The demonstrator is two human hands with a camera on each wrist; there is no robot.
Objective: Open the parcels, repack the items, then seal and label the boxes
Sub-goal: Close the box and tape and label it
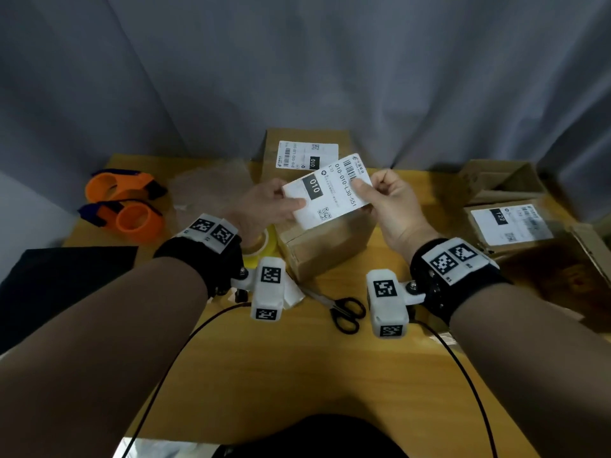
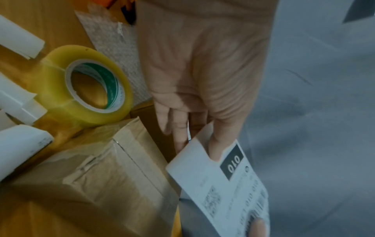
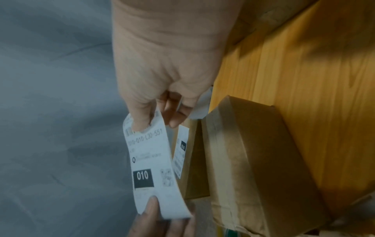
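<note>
- Head view: left hand (image 1: pixel 264 206) and right hand (image 1: pixel 390 206) pinch opposite ends of the label (image 1: pixel 327 190), above the taped box (image 1: pixel 325 246).
- Thin, floppy; likely best held by its edges.

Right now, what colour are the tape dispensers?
Orange tape dispensers with dark blue parts, clearest in the head view.

Bare wooden table (image 1: pixel 264 375) lies open across the lower middle of the frame, bounded above by scissors (image 1: pixel 345 310) and a taped box (image 1: pixel 325 246), with orange tape dispensers (image 1: pixel 125 203) crowding the left edge and opened cartons (image 1: pixel 515 209) filling the right side.
</note>
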